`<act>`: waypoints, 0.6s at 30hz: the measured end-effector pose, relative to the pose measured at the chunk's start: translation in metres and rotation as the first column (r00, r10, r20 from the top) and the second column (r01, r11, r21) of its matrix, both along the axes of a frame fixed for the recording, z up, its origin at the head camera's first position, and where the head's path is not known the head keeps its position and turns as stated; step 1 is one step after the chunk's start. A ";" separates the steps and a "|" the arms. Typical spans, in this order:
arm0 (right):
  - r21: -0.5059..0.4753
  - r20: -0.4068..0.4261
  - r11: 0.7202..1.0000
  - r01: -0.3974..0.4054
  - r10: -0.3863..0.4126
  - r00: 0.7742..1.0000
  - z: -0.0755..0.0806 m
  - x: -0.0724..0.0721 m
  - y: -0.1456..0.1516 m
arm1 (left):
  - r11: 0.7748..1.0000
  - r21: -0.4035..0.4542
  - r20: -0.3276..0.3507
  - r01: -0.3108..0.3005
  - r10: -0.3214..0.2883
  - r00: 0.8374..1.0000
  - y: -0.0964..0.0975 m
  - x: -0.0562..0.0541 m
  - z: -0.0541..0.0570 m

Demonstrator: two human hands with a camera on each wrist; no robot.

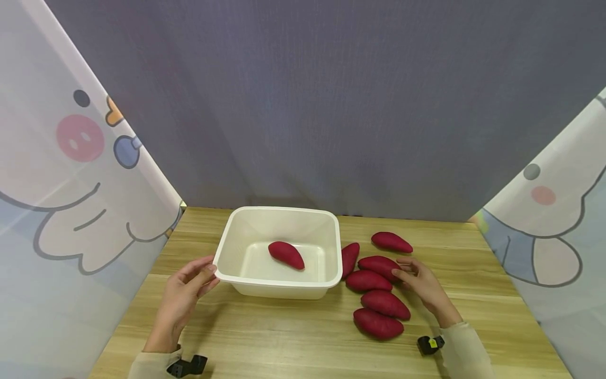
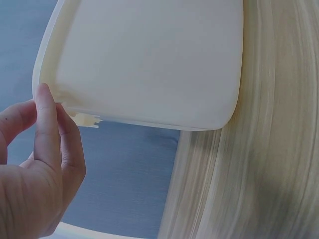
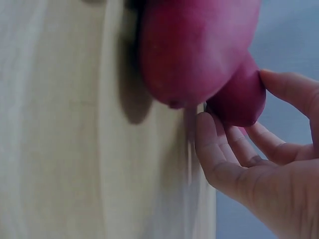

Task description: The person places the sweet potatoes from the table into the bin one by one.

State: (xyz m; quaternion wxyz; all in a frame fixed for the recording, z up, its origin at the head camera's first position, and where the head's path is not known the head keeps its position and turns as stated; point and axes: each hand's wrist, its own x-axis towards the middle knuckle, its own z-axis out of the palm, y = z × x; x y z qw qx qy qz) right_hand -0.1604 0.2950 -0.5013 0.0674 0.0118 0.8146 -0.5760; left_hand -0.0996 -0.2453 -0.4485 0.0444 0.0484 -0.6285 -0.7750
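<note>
A white plastic basin (image 1: 284, 281) stands on the wooden table with one red sweet potato (image 1: 286, 255) inside. My left hand (image 1: 187, 292) pinches the basin's left rim between thumb and fingers, which the left wrist view shows close up on the basin wall (image 2: 149, 64). To the basin's right, my right hand (image 1: 423, 284) grips the right end of a sweet potato (image 1: 377, 266) in the group. In the right wrist view, the thumb is on one side of that sweet potato (image 3: 241, 97) and the fingers are on the other. A nearer sweet potato (image 3: 194, 50) partly covers it.
Several more sweet potatoes lie around the gripped one: one (image 1: 391, 242) behind it, one (image 1: 350, 258) against the basin's right side, and others (image 1: 379, 323) nearer the front. A grey partition (image 1: 322, 131) rises behind the wooden table (image 1: 284, 337), with cartoon-printed curtains at both sides.
</note>
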 end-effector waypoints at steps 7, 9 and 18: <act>-0.047 -0.028 0.999 -0.003 0.002 1.000 0.014 -0.001 -0.001 | 1.000 -0.003 -0.007 0.010 -0.010 1.000 -0.001 -0.002 -0.002; -0.081 -0.039 0.997 -0.015 0.012 0.999 0.021 -0.003 -0.003 | 1.000 -0.006 -0.008 0.013 -0.013 1.000 -0.001 -0.003 -0.002; -0.091 -0.190 0.992 -0.083 0.064 0.980 0.071 -0.016 -0.021 | 1.000 -0.003 -0.007 0.015 -0.015 1.000 -0.003 -0.002 -0.003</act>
